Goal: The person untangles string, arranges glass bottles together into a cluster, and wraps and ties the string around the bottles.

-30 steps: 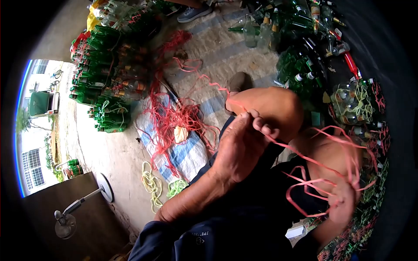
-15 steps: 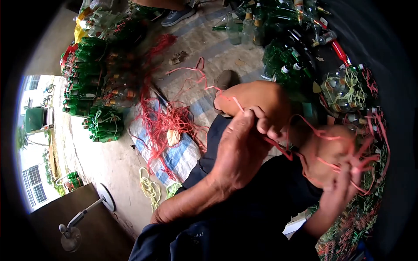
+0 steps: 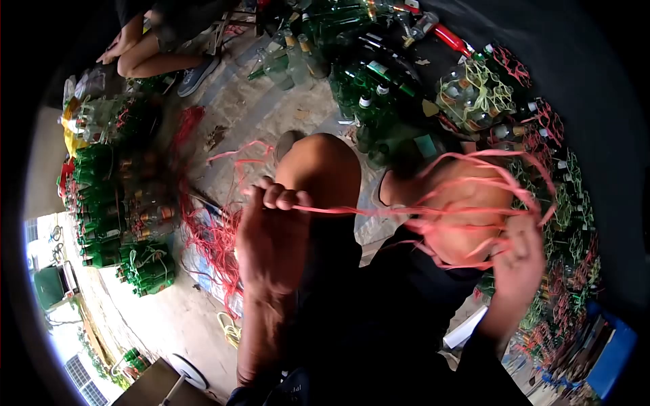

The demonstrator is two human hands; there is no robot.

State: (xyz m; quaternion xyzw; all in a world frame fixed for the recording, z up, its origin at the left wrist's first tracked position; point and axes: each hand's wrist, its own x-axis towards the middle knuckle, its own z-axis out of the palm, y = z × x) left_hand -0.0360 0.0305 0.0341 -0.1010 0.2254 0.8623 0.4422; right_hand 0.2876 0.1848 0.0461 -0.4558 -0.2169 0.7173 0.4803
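Pink-red plastic twine stretches between my two hands in front of my knees. My left hand has its fingers curled on the strand, whose short end hangs past the left knee. Closed around loose loops of the same twine is my right hand, over the right knee and slightly blurred. The loops spread up and left from it. A tangled heap of red twine lies on the floor to the left of my left hand.
Bundled green bottles stand at the left. Loose bottles lie at the top, and tied bundles line the right. Another person sits at the upper left. Yellow twine and a blue object lie lower down.
The view has swung, bringing the other person's legs and hand into sight. My hands have moved apart, and the twine between them is now pulled nearly straight.
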